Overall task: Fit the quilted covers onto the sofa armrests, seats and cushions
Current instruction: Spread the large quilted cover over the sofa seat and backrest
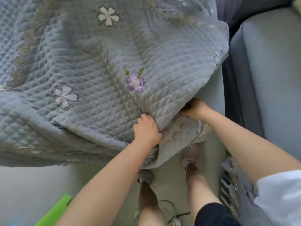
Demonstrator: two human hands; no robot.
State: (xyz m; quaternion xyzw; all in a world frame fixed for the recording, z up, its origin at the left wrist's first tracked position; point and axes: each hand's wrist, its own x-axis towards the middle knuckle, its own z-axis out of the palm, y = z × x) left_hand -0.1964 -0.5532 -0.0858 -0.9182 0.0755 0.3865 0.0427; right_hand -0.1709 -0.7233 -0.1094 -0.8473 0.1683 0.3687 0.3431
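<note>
We see a blue-grey quilted cover [97, 62] filling most of the view, stitched in small diamonds and sewn with flowers: a white flower [108, 16] near the top, a pale lilac one [66, 97] lower left and a purple one [135, 82] with green leaves near the middle. A lace trim [184, 126] edges the corner nearest us. We can read no brand, label or writing anywhere on it.

Our left hand [147, 129] grips a fold of the cover at its near edge, the fingers [145, 117] curled into the cloth with the knuckles up. Our right hand [194, 108] reaches under the raised corner just to the right; the cloth hides its fingers, so we cannot tell whether they are spread or pinching.

The cover hangs in front of us, above the pale floor [32, 185]. To the right stands the grey sofa [263, 70], its seat bare. Another quilted piece [237, 190] with lace lies at the lower right. Below, we see our two feet in pale shoes [190, 155], a bright green object [55, 211] and a dark cord [177, 216] on the floor.
</note>
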